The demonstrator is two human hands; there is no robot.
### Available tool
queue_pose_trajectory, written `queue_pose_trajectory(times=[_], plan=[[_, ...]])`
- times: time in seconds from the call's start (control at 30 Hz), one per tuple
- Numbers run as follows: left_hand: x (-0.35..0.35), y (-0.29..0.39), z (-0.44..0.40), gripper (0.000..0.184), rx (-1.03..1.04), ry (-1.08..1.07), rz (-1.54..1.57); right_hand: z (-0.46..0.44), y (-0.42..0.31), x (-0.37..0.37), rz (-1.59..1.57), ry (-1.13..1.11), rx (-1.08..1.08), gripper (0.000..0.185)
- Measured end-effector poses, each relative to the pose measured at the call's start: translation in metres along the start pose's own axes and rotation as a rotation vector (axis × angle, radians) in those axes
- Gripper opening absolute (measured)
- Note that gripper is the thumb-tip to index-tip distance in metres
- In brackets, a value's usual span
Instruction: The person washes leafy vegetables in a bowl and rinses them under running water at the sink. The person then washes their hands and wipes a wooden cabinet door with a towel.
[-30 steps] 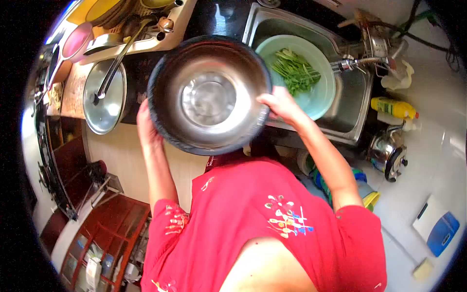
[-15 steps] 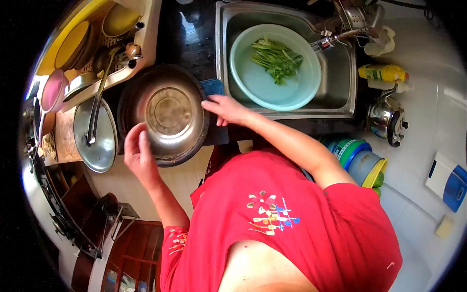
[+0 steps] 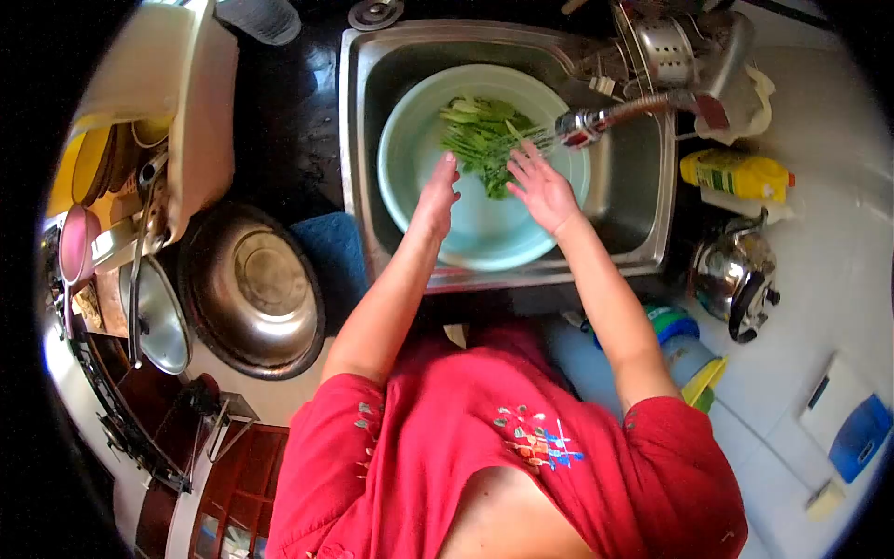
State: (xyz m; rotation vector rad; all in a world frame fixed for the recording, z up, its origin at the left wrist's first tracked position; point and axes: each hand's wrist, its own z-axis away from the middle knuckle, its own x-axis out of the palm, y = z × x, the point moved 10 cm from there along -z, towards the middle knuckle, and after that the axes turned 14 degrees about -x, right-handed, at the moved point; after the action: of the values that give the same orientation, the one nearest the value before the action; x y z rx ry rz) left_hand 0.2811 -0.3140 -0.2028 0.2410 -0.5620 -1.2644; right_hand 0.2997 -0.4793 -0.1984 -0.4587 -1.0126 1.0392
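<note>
Dark and shiny, the surface (image 3: 284,140) runs along a pale wall (image 3: 838,233). At its left end stands a cream rack (image 3: 200,102) of dishes, with a pink strainer (image 3: 76,244) and a round lid (image 3: 165,321) near it. Right of the lid, a wide metal bowl (image 3: 265,279) lies at the front edge, and a blue cloth (image 3: 331,252) lies between it and the sink (image 3: 655,200). Inside the sink sits a pale green basin (image 3: 484,238) with leafy greens (image 3: 480,135) towards its back. The left hand (image 3: 436,197) is over the basin's left part, open and holding nothing visible. The right hand (image 3: 543,189) is open too, fingers spread beside the greens, in or near spray from the tap (image 3: 579,129); contact with the leaves is unclear. Farther right are a yellow bottle (image 3: 736,175) and a kettle (image 3: 734,272).
</note>
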Motion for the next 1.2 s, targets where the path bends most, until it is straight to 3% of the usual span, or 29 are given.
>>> queue_pose_trajectory(times=[0.03, 0.07, 0.17, 0.2, 0.3, 0.33, 0.43, 0.47, 0.57, 0.6, 0.7, 0.73, 0.83, 0.87, 0.97, 1.0, 1.1, 1.2], plan=[[-0.003, -0.011, -0.021, 0.07, -0.061, 0.092, 0.062, -0.018, 0.002, -0.004, 0.044, -0.023, -0.022, 0.056], [-0.023, -0.043, -0.067, 0.07, -0.098, 0.169, 0.116, -0.029, -0.009, -0.001, 0.3, 0.021, -0.023, 0.06], [-0.02, -0.06, -0.087, 0.064, -0.212, 0.286, 0.241, -0.101, -0.007, -0.028, 1.132, -0.147, -0.213, 0.066], [-0.029, -0.076, -0.111, 0.057, -0.177, 0.313, 0.244, -0.12, -0.019, -0.02, 1.363, -0.212, -0.388, 0.07], [-0.028, -0.08, -0.128, 0.051, -0.165, 0.369, 0.298, -0.145, -0.02, -0.001, 1.667, -0.309, -0.64, 0.077], [-0.024, -0.071, -0.129, 0.044, -0.113, 0.353, 0.319, -0.149, -0.013, 0.003, 1.654, -0.376, -0.574, 0.08], [-0.037, -0.069, -0.152, 0.037, 0.003, 0.574, 0.219, -0.14, 0.015, 0.004, 1.727, -0.355, -0.499, 0.08], [-0.041, -0.067, -0.151, 0.03, 0.054, 0.68, 0.189, -0.141, 0.029, -0.001, 1.603, -0.337, -0.415, 0.076], [-0.037, -0.064, -0.16, 0.025, 0.18, 0.583, 0.21, -0.134, 0.062, -0.021, 1.242, -0.257, -0.178, 0.067], [-0.027, -0.037, -0.12, 0.024, 0.058, 0.601, 0.178, -0.111, 0.054, -0.006, 1.042, -0.267, -0.056, 0.065], [-0.039, -0.057, -0.129, 0.02, -0.004, 0.417, 0.334, -0.102, 0.085, -0.057, 0.753, -0.148, 0.035, 0.063], [-0.048, -0.054, -0.128, 0.018, 0.007, 0.421, 0.256, -0.08, 0.027, -0.017, 0.816, -0.09, 0.005, 0.062], [-0.07, -0.035, -0.111, 0.019, 0.096, 0.56, 0.103, -0.107, 0.027, -0.079, 1.007, 0.01, -0.08, 0.065], [-0.071, -0.025, -0.103, 0.027, 0.099, 0.563, 0.015, -0.115, 0.014, -0.065, 1.047, -0.168, -0.241, 0.079], [-0.076, -0.004, -0.082, 0.037, 0.207, 0.75, -0.202, -0.106, 0.012, -0.039, 1.813, -0.056, -0.516, 0.09], [-0.075, -0.01, -0.091, 0.049, 0.181, 0.671, -0.234, -0.101, 0.028, -0.027, 1.92, -0.054, -0.261, 0.094], [-0.054, 0.017, -0.069, 0.058, 0.264, 0.863, -0.662, -0.103, 0.055, -0.007, 1.974, -0.038, -0.325, 0.09], [-0.007, 0.025, -0.07, 0.065, 0.407, 0.656, -1.17, -0.117, 0.054, -0.023, 2.027, -0.059, -0.328, 0.079]])
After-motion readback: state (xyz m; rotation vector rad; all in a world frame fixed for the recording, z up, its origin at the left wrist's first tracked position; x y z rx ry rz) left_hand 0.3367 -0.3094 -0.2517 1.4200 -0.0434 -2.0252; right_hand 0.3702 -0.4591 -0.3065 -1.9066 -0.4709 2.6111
